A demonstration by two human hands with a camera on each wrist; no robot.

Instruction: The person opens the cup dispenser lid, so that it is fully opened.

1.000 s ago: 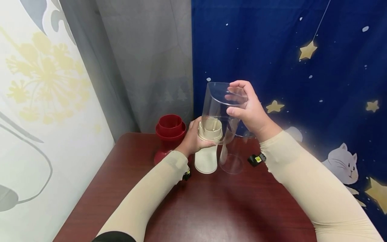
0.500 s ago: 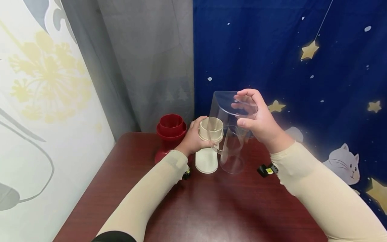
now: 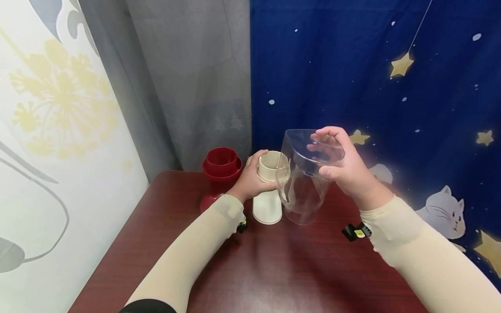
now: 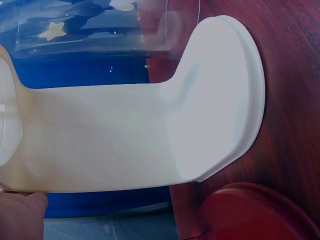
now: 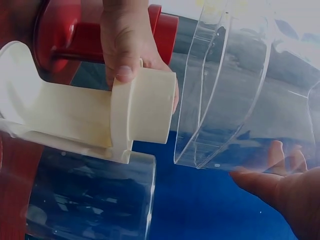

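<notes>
A cream plastic dispenser stand (image 3: 267, 208) with a round collar on top stands upright on the table. My left hand (image 3: 250, 180) grips it around the collar; the thumb lies along the near side, as the right wrist view shows too. In my right hand (image 3: 348, 167) is a clear plastic container (image 3: 291, 152), fingers and thumb on opposite sides near its upper end. It hangs tilted just right of the collar, apart from it in the right wrist view. A second clear cylinder (image 5: 90, 195) stands beside the cream stand, partly hidden behind the held container in the head view.
A red stand (image 3: 221, 167) of similar shape is at the left, partly behind my left hand. The dark red wooden table (image 3: 266, 269) reaches toward me. A grey curtain (image 3: 195, 78) and a blue star-patterned curtain (image 3: 332, 65) hang behind it.
My right hand has moved right and down with the clear container, away from over the cream stand's collar. The left hand keeps its grip on the stand in the same place.
</notes>
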